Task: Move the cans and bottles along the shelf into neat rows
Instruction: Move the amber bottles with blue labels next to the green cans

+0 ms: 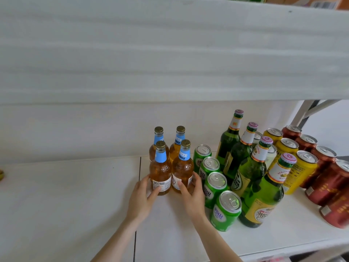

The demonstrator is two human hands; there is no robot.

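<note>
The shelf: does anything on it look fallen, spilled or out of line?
Nothing stands out. The amber bottles, green cans, green bottles, yellow cans and red cans all stand upright in rows, with no spill. A small yellow thing at the left edge is cut off; I cannot tell what it is.

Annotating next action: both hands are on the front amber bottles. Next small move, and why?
Probably slide both front amber bottles slightly right together: left hand and right hand each grip one, and a gap shows before the green cans.
</note>
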